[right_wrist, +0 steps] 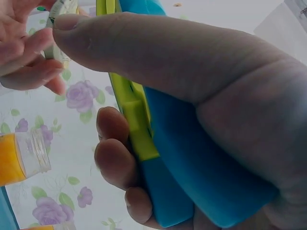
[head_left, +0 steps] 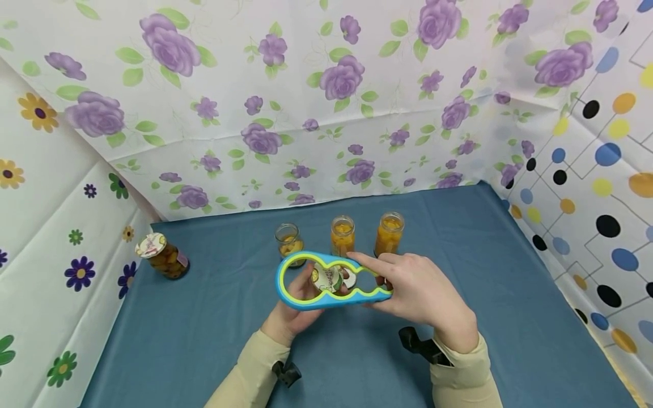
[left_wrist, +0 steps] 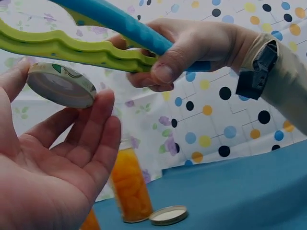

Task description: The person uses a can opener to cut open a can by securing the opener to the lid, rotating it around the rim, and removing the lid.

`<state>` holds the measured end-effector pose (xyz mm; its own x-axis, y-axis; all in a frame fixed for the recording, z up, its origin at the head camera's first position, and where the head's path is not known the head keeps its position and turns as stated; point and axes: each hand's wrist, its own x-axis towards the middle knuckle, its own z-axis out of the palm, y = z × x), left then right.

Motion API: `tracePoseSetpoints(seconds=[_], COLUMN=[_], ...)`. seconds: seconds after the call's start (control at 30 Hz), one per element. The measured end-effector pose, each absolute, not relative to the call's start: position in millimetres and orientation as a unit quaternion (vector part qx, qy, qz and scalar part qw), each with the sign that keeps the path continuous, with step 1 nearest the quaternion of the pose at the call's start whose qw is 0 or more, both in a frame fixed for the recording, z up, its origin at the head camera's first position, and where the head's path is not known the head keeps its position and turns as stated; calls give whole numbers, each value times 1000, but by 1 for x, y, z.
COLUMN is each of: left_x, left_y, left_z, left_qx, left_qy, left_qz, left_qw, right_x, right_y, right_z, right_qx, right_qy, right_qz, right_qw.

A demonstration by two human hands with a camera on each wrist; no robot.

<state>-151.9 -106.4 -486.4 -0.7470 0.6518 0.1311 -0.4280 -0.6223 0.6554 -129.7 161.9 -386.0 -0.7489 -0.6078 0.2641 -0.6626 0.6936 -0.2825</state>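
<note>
My right hand (head_left: 418, 286) grips the handle end of a blue and lime-green jar opener (head_left: 302, 305), which has scalloped inner edges. Between thumb and fingertips, my left hand (left_wrist: 62, 163) pinches a round printed jar lid (left_wrist: 62, 85), its pale inner side tilted into the left wrist view. From the head, this lid shows through the opener's loop, just below it. Beyond the hands stand three lidless glass jars of yellow-orange fruit: a left jar (head_left: 289, 243), a middle jar (head_left: 342, 233) and a right jar (head_left: 389, 233). The opener partly covers the left jar.
A lidded jar (head_left: 170, 262) of darker contents stands at the far left of the blue-covered table (head_left: 224, 260). Another lid (left_wrist: 169, 215) lies on the cloth beside a fruit jar. Flowered sheeting (head_left: 260, 139) hangs behind, with dotted sheeting (head_left: 607, 226) on the right.
</note>
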Motion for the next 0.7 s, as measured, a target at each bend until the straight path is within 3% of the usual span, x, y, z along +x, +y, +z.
tracePoseSetpoints(seconds=[0.43, 0.7], left_x=[-181, -182], left_y=[-175, -187], left_z=[-477, -464], left_qx=[149, 79], left_qy=[536, 740], left_qz=[818, 666], left_qw=[147, 47], right_x=[-130, -130], right_y=[165, 168], right_z=[-386, -386], right_qx=[345, 339], right_qy=[-921, -922], right_qz=[162, 161], right_qw=[85, 95])
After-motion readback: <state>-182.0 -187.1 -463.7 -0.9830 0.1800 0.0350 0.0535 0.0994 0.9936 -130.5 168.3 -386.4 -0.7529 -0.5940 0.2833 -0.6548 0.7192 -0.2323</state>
